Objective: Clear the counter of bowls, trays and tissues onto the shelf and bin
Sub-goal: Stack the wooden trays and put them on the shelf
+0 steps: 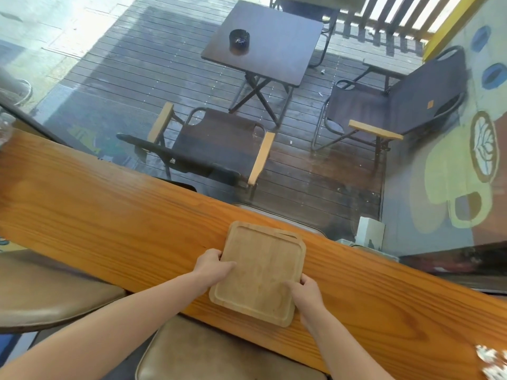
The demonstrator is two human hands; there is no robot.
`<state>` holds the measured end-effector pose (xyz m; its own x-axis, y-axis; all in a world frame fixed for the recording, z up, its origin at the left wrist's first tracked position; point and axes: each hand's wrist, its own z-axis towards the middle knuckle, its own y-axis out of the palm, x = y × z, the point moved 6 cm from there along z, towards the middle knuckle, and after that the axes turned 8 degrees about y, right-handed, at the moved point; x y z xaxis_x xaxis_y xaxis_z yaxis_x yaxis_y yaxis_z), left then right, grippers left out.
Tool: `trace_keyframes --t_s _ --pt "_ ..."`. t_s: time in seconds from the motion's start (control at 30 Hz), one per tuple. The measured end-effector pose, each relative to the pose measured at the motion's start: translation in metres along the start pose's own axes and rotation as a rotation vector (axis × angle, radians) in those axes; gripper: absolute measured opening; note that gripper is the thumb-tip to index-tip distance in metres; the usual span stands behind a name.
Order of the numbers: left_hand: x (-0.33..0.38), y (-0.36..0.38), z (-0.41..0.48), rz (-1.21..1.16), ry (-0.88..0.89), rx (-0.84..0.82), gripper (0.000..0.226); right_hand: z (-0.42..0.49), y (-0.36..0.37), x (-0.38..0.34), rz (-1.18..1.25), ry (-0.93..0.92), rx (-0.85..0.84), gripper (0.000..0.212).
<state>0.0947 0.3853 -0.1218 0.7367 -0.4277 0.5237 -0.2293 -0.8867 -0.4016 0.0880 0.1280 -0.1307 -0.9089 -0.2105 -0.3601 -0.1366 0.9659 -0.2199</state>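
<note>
A square light wooden tray (260, 270) with a raised rim lies flat on the long orange wooden counter (109, 215). The tray holds nothing. My left hand (212, 266) grips its left edge, thumb on top and fingers curled under the rim. My right hand (306, 293) grips the right edge near the front corner in the same way. Crumpled white tissue (492, 363) lies on the counter at the far right, partly cut off by the frame.
Two brown padded stools (49, 294) (208, 355) stand under the counter's near edge. A window runs along the far edge; beyond it are a dark table, folding chairs and decking. A clear plastic bottle (5, 127) sits at the counter's far left.
</note>
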Motion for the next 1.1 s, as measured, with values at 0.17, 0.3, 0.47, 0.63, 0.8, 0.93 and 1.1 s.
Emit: trace_keyframes --t_s 0.17,0.3,0.47,0.63,0.8,0.93,1.1 --pt "-0.016 0.005 0.011 -0.214 -0.128 0.016 0.080 0.002 0.006 0.000 0.019 0.082 0.019 0.047" --pt "-0.024 0.009 0.014 -0.292 -0.187 -0.030 0.096 0.004 -0.002 0.001 -0.021 0.142 0.068 0.089" --pt "-0.021 0.017 0.012 -0.356 -0.188 -0.130 0.115 0.005 -0.003 0.004 0.005 0.174 0.053 0.112" --pt "-0.014 0.026 0.008 -0.313 -0.183 -0.173 0.134 0.000 0.003 -0.006 0.069 0.063 0.052 0.131" --pt "-0.011 0.019 0.002 -0.284 -0.113 -0.114 0.113 0.005 -0.005 -0.003 0.083 0.050 -0.030 0.110" --pt "0.011 0.017 -0.006 -0.505 0.071 -0.087 0.095 0.000 -0.005 0.003 0.099 0.047 -0.159 0.080" --pt "0.020 0.020 -0.010 -0.652 0.105 -0.136 0.059 -0.014 -0.003 0.005 0.177 0.050 -0.230 0.062"
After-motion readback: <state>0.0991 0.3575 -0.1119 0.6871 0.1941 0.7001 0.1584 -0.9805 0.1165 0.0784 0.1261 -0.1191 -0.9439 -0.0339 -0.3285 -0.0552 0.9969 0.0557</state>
